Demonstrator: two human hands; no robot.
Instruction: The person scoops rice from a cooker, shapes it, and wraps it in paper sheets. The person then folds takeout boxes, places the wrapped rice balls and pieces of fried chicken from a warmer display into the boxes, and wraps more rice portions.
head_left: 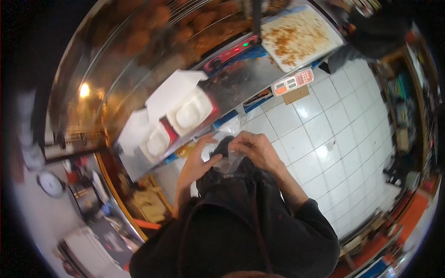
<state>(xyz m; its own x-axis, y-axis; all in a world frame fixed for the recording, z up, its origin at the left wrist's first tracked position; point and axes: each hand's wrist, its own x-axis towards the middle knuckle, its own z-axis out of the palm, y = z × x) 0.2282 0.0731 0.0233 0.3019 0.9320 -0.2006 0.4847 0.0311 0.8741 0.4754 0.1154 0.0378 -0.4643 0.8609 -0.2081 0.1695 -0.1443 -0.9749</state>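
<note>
Close in front of my body, a thin clear plastic bag hangs between my two hands. Its left side is in my left hand, with the thumb pressed toward the fingers. The fingers of my right hand are pinched on the bag's upper right edge. Behind the bag the dark cloth of my clothing shows through. Beyond my left hand, two open white takeaway boxes, one larger and one smaller, stand on the metal counter with their lids up.
A white tray with brown crumbs lies at the counter's far end. A glass display case with blurred brown food runs behind the counter. White floor tiles lie to the right, with shelves beyond. A person in dark clothing is at the upper right.
</note>
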